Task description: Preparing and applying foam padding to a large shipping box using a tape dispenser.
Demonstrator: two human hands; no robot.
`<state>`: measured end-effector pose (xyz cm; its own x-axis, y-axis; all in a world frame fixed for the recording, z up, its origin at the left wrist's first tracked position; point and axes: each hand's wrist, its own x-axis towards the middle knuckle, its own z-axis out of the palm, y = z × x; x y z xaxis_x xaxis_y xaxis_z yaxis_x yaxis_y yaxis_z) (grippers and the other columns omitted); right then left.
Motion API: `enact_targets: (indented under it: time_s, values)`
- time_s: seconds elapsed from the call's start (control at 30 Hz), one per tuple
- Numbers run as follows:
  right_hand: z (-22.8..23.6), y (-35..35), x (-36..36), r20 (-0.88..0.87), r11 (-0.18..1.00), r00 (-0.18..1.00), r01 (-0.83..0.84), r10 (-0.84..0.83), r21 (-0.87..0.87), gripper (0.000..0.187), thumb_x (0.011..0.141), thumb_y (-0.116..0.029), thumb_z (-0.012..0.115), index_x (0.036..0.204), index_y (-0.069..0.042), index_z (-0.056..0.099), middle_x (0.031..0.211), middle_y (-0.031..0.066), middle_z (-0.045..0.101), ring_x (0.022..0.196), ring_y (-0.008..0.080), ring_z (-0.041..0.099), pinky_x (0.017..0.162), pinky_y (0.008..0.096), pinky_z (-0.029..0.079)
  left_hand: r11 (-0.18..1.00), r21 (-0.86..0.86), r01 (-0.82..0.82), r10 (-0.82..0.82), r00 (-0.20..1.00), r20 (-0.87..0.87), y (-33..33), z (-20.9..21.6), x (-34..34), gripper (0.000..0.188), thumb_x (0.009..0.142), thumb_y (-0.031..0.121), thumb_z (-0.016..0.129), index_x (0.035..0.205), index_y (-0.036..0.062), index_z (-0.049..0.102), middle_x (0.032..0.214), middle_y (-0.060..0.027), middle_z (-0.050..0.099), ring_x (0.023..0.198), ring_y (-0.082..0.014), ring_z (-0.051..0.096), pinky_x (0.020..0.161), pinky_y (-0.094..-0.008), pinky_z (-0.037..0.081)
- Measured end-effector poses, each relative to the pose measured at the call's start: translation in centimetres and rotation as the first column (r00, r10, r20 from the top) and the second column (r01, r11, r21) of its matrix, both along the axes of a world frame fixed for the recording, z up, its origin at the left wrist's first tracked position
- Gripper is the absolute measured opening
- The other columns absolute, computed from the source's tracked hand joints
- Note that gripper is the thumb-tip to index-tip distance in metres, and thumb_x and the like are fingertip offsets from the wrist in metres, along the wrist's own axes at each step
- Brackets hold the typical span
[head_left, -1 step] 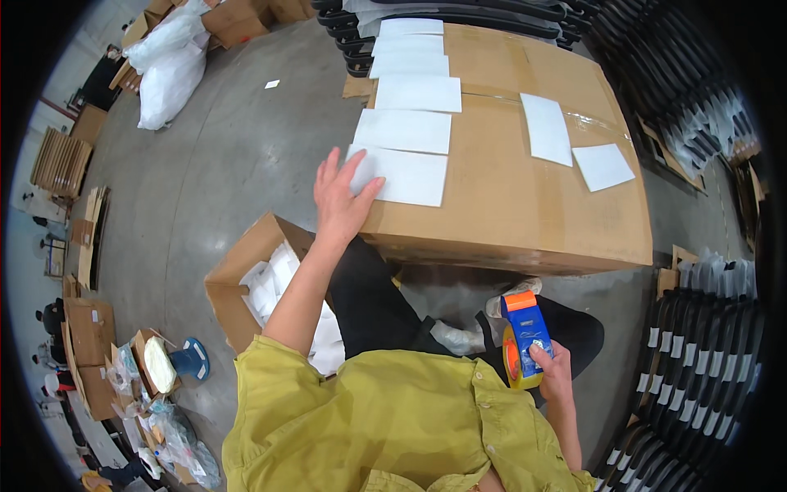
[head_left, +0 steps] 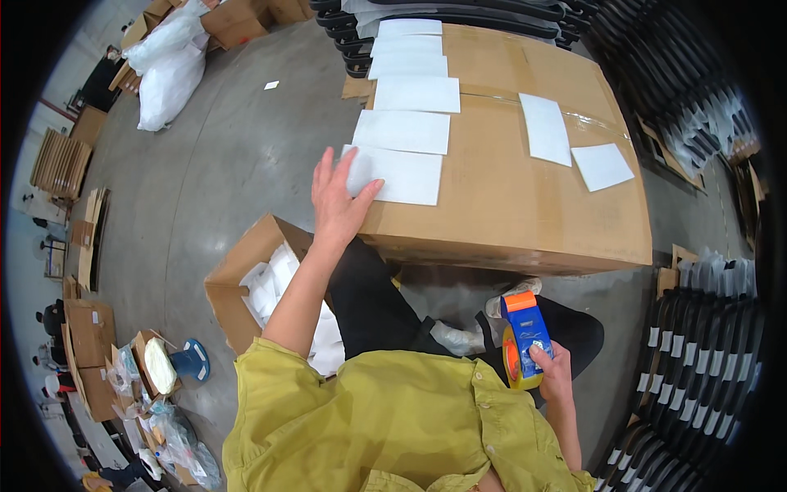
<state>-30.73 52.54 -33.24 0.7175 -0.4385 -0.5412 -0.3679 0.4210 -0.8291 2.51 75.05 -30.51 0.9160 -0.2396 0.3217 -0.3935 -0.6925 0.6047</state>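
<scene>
My left hand (head_left: pixel 338 203) rests at the left edge of the nearest white foam sheet (head_left: pixel 406 176), fingers spread and touching it. That sheet lies on a large brown carton (head_left: pixel 508 209), at the near end of a column of several similar sheets along the carton's left side. Two more sheets lie apart on the right: an upright one (head_left: pixel 544 129) and a tilted one (head_left: pixel 602 166). Low on the right, my right hand (head_left: pixel 555 373) is closed around a blue tape dispenser (head_left: pixel 534 324) with an orange top and a yellow tape roll.
An open box (head_left: pixel 234 283) of white foam pieces stands by my left leg. Stacked black frames (head_left: pixel 697 353) line the right side, with more behind the carton. Farther left are a white bag (head_left: pixel 172 86), cartons (head_left: pixel 88 324) and a blue round-based object (head_left: pixel 191 359).
The nearest foam sheet has shifted slightly left under my left hand, which moved a little left too. My right hand and the tape dispenser have stayed in place.
</scene>
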Motion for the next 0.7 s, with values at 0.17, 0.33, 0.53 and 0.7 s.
enact_targets:
  time_s: [0.17, 0.33, 0.53, 0.7]
  values:
    - [0.3, -0.1, -0.3, -0.015, 1.000, 1.000, 0.022, -0.022, -0.006, 0.032, 0.073, -0.019, 0.067, 0.090, 0.006, 0.056, 0.079, 0.0092, 0.062, 0.064, 0.0120, 0.058, 0.061, 0.0237, 0.047, 0.996, -0.093, 0.001, -0.004, 1.000, -0.027, 0.3, 0.9, -0.4, 0.074, 0.067, 0.026, 0.071, 0.128, 0.0061, 0.034, 0.136, -0.0214, 0.023, 0.124, -0.0344, 0.027, 0.099, -0.0389, 0.029]
    - [-0.1, -0.3, -0.3, -0.011, 1.000, 1.000, 0.002, -0.002, 0.018, 0.031, 0.074, -0.018, 0.067, 0.090, 0.006, 0.056, 0.079, 0.0091, 0.062, 0.063, 0.0121, 0.058, 0.061, 0.0237, 0.047, 0.994, -0.101, 0.028, -0.029, 1.000, -0.005, 0.5, 0.7, 0.3, 0.085, 0.064, 0.025, 0.073, 0.131, 0.0022, 0.025, 0.137, -0.0218, 0.020, 0.126, -0.0327, 0.025, 0.100, -0.0382, 0.028]
    - [0.1, 0.0, 0.0, 0.015, 1.000, 1.000, -0.007, 0.006, 0.030, 0.029, 0.074, -0.017, 0.066, 0.090, 0.005, 0.056, 0.078, 0.0095, 0.062, 0.062, 0.0126, 0.058, 0.060, 0.0240, 0.047, 0.998, -0.055, 0.031, -0.033, 0.998, -0.046, -0.3, 0.8, 1.4, 0.102, 0.057, 0.028, 0.078, 0.133, -0.0002, 0.016, 0.138, -0.0239, 0.014, 0.129, -0.0336, 0.018, 0.102, -0.0383, 0.025]
    - [0.4, 0.2, -0.2, 0.014, 1.000, 1.000, -0.028, 0.028, -0.001, 0.029, 0.074, -0.018, 0.065, 0.090, 0.005, 0.056, 0.076, 0.0097, 0.061, 0.060, 0.0130, 0.058, 0.058, 0.0242, 0.048, 0.986, -0.165, -0.007, -0.016, 0.990, -0.142, 0.1, -0.1, 1.6, 0.113, 0.053, 0.030, 0.081, 0.133, -0.0035, 0.008, 0.136, -0.0267, 0.013, 0.129, -0.0338, 0.016, 0.104, -0.0378, 0.022]
